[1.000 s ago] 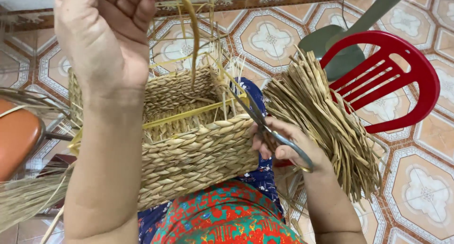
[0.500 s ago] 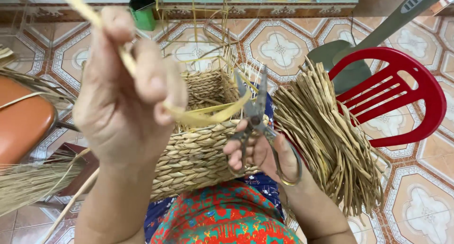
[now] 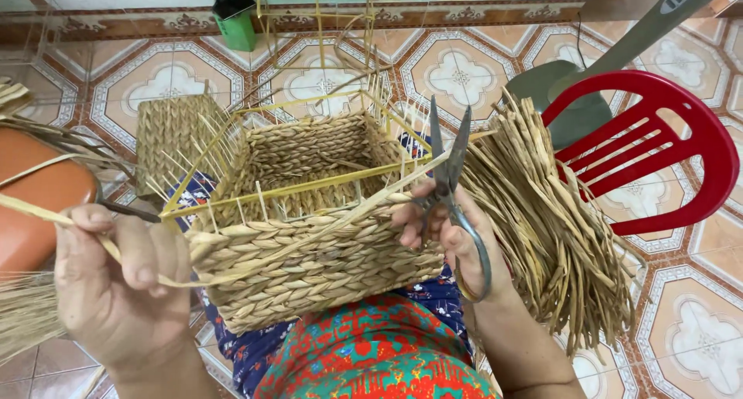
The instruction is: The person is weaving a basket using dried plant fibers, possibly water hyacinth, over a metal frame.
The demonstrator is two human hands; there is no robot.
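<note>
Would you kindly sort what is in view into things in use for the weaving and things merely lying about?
In use: woven basket; straw strand pulled by the left hand; scissors in the right hand; bundle of twisted straw.

Lying about: red plastic chair; green container; flat woven panel.

- A home used as a craft workspace: the floor (image 3: 457, 74) is laid with patterned ornamental tiles, with a decorated skirting band along the wall.
- A red plastic chair (image 3: 658, 151) stands on it.
- Weaving materials lie about: a bundle of dried twisted fibre (image 3: 557, 229), a half-woven basket (image 3: 309, 267), and a wire frame (image 3: 317, 35).
</note>
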